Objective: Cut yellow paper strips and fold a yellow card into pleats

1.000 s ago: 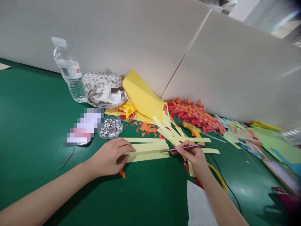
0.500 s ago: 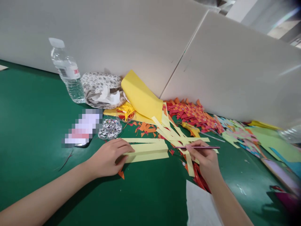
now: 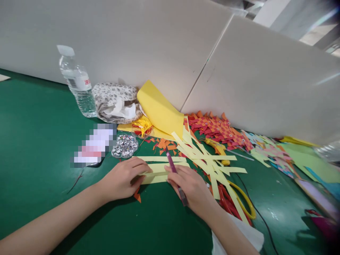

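Grey partition [image 3: 114, 42] runs along far side, w/ green table [image 3: 148, 226] in front. Yellow sheet [image 3: 160, 106] leans on it, approx ctr; patterned pouch [image 3: 114, 91] next to it on L, then clear bottle [image 3: 81, 90], upright. Far R: pile of red/orange woven pcs [image 3: 212, 125].

L hand [image 3: 126, 179] near side, L of ctr: fingers curled, almost closed, thumb opposed, gripping L end of creased paper [image 3: 158, 178]. R hand [image 3: 193, 187] at paper's R part: thumb + fingers bent in close, purple tool [image 3: 171, 164] held slantwise between them, its far end sticking up past the fingers. R fingertips touch the crease; can't tell if they pinch the paper too. Paper is pale yellow, on table between/under both hands, near side approx ctr.

Phone [image 3: 97, 143] flat on L, screen pixelated, can't read. Loose pale strips [image 3: 223, 158] crisscross R of paper. Flower-shaped case [image 3: 124, 146] of googly eyes sits betw phone & paper, far of L hand. Yellow glue gun [image 3: 216, 146] beside strips, far R. Orange scraps [image 3: 163, 143] scattered just far of paper.
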The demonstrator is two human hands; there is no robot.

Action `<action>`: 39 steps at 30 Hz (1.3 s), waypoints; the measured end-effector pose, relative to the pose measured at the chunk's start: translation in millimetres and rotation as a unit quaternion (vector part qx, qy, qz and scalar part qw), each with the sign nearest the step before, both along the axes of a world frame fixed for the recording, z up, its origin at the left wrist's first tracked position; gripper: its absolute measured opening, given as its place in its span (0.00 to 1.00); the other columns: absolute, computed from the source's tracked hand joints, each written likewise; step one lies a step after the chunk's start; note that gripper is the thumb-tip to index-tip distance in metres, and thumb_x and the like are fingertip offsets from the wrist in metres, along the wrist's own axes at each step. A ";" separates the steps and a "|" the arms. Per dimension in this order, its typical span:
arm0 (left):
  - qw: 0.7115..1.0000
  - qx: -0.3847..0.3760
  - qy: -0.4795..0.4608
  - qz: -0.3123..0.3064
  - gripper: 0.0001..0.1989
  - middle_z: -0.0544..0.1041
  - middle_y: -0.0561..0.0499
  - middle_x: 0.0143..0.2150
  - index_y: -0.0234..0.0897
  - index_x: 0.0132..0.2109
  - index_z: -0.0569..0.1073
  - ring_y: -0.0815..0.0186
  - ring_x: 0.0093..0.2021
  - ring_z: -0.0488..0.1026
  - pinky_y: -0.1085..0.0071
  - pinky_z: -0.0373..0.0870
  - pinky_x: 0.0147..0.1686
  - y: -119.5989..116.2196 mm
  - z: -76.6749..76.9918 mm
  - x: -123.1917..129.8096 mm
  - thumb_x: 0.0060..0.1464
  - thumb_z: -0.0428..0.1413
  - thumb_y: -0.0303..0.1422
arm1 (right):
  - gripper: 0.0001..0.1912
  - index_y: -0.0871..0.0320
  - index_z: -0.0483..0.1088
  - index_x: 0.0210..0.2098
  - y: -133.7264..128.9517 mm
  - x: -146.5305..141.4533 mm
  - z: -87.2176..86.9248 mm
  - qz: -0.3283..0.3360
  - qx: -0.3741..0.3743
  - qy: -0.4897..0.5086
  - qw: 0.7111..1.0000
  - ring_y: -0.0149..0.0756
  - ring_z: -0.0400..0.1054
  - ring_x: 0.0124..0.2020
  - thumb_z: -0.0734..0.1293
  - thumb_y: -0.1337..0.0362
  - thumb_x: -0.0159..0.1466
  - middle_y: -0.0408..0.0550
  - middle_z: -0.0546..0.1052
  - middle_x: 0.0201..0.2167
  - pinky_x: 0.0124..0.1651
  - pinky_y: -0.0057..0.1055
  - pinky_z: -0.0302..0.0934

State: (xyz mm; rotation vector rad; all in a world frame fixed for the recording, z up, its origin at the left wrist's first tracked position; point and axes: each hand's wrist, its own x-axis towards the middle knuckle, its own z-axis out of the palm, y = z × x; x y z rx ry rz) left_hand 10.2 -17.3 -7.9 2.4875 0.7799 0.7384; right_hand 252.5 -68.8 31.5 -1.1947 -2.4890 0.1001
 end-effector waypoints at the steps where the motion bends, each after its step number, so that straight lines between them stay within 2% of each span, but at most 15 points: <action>1: 1.000 0.002 -0.003 0.000 0.17 0.74 0.47 0.44 0.38 0.46 0.70 0.63 0.45 0.70 0.68 0.71 0.42 -0.1 0.1 0.3 0.51 0.48 0.19 | 0.11 0.58 0.70 0.38 2.2 -2.8 -0.6 0.014 0.018 -0.015 1.000 0.44 0.69 0.46 0.58 0.74 0.65 0.55 0.77 0.39 0.46 0.40 0.65; 5: 1.000 0.011 -0.005 -0.005 0.16 0.74 0.48 0.43 0.38 0.46 0.70 0.63 0.45 0.70 0.68 0.70 0.42 0.3 0.5 1.6 0.52 0.48 0.20 | 0.13 0.60 0.70 0.36 10.4 -8.1 -3.0 0.051 0.071 -0.054 0.995 0.42 0.69 0.42 0.56 0.76 0.65 0.57 0.76 0.35 0.43 0.39 0.65; 11: 1.000 0.018 -0.005 -0.004 0.14 0.75 0.48 0.43 0.38 0.46 0.70 0.63 0.45 0.70 0.68 0.70 0.42 0.9 -0.6 0.1 0.55 0.48 0.22 | 0.14 0.59 0.70 0.33 13.6 -6.5 -6.1 0.051 0.108 -0.073 0.990 0.40 0.68 0.37 0.55 0.76 0.66 0.53 0.75 0.29 0.40 0.37 0.64; 16: 1.000 0.026 0.001 0.002 0.11 0.75 0.48 0.43 0.38 0.46 0.70 0.63 0.43 0.70 0.67 0.70 0.42 3.0 -1.4 -1.3 0.59 0.48 0.25 | 0.14 0.61 0.71 0.33 14.9 9.0 -1.7 0.025 0.142 -0.088 0.986 0.40 0.68 0.35 0.55 0.76 0.66 0.54 0.75 0.28 0.39 0.37 0.64; 19: 0.999 0.029 0.007 0.012 0.10 0.75 0.48 0.42 0.38 0.46 0.71 0.64 0.43 0.71 0.66 0.69 0.43 5.1 -2.8 -1.7 0.59 0.48 0.26 | 0.14 0.60 0.71 0.35 15.5 22.9 -2.3 0.008 0.124 -0.083 0.989 0.41 0.69 0.34 0.56 0.76 0.66 0.53 0.75 0.28 0.40 0.39 0.63; 22: 0.999 0.031 0.012 0.016 0.09 0.75 0.49 0.42 0.39 0.45 0.71 0.64 0.43 0.71 0.66 0.69 0.43 6.1 -4.0 -1.7 0.60 0.48 0.27 | 0.11 0.58 0.70 0.41 12.2 29.2 -4.2 -0.017 0.096 -0.035 0.995 0.40 0.70 0.34 0.59 0.74 0.65 0.53 0.77 0.31 0.39 0.38 0.64; 25: 0.999 0.032 0.014 0.016 0.08 0.75 0.48 0.42 0.38 0.44 0.71 0.64 0.43 0.71 0.66 0.69 0.43 5.9 -4.1 -1.2 0.60 0.49 0.28 | 0.10 0.56 0.68 0.45 4.7 22.7 -1.7 -0.066 0.083 0.072 0.992 0.39 0.72 0.37 0.63 0.69 0.64 0.52 0.78 0.37 0.41 0.36 0.65; 27: 0.999 0.032 0.013 0.018 0.08 0.75 0.48 0.42 0.38 0.45 0.71 0.64 0.43 0.71 0.66 0.70 0.43 5.4 -3.7 -1.0 0.59 0.50 0.29 | 0.08 0.55 0.69 0.44 -0.3 13.7 3.0 -0.097 0.039 0.151 0.983 0.38 0.73 0.39 0.63 0.66 0.64 0.50 0.78 0.40 0.43 0.34 0.65; 29: 0.999 0.032 0.014 0.022 0.09 0.75 0.48 0.43 0.38 0.45 0.71 0.63 0.43 0.71 0.65 0.70 0.43 5.3 -3.4 -1.1 0.59 0.51 0.30 | 0.12 0.52 0.69 0.47 -3.2 4.3 7.6 -0.103 -0.041 0.228 0.967 0.36 0.73 0.38 0.59 0.62 0.68 0.48 0.79 0.39 0.42 0.32 0.66; 33: 0.998 0.046 0.016 0.029 0.09 0.76 0.47 0.43 0.39 0.46 0.72 0.62 0.44 0.72 0.63 0.70 0.45 6.7 -4.2 -1.3 0.59 0.51 0.30 | 0.23 0.52 0.69 0.51 -1.1 -9.4 8.0 -0.075 -0.124 0.398 0.906 0.36 0.73 0.34 0.52 0.49 0.68 0.47 0.79 0.36 0.44 0.36 0.67; 36: 0.998 0.054 0.013 0.039 0.09 0.77 0.47 0.42 0.38 0.45 0.72 0.62 0.43 0.73 0.63 0.71 0.44 8.4 -5.3 -0.9 0.59 0.51 0.30 | 0.24 0.53 0.76 0.42 3.9 -15.1 -0.5 -0.108 -0.153 0.457 0.870 0.40 0.73 0.37 0.53 0.49 0.68 0.47 0.80 0.33 0.44 0.37 0.66; 39: 0.997 0.064 0.007 0.046 0.09 0.78 0.48 0.42 0.38 0.44 0.73 0.62 0.43 0.73 0.63 0.71 0.44 9.6 -6.4 -0.7 0.59 0.51 0.29 | 0.24 0.54 0.78 0.33 8.8 -17.0 -11.2 -0.135 -0.181 0.530 0.818 0.39 0.74 0.33 0.54 0.51 0.68 0.47 0.80 0.29 0.38 0.35 0.68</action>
